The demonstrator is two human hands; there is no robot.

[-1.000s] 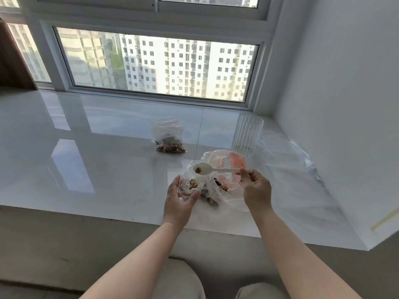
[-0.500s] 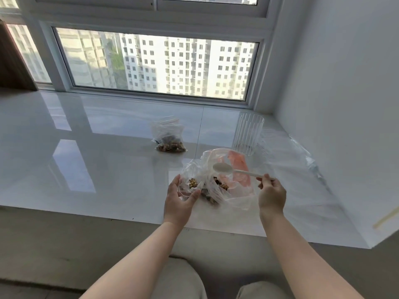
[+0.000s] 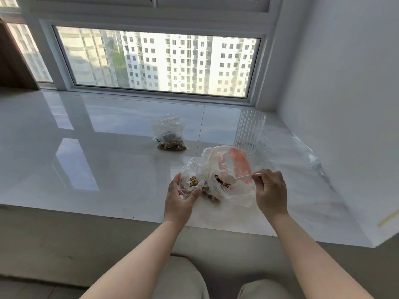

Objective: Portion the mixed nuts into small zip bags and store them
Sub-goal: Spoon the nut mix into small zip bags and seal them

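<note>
Head view: left hand (image 3: 180, 200) curled round a small zip bag (image 3: 192, 180), thumb and fingers (image 3: 193, 194) pinching its lower edge, mouth held up and open, a little heap of mixed nuts (image 3: 193, 181) inside, just above the thumb. Right hand (image 3: 272, 194) pinching the handle end of a white plastic spoon (image 3: 239, 178) between thumb and curled fingers, bowl of the spoon dipped into the large clear bag (image 3: 231, 173) with red print, touching the nuts there. Large bag resting on the glossy white window sill (image 3: 97, 152), right beside the small one. Farther back on the sill, a filled zip bag (image 3: 169, 137) of nuts, well apart from both hands. Near the right wall, a ribbed clear cup (image 3: 250, 131) and loose clear plastic film (image 3: 302, 152).
</note>
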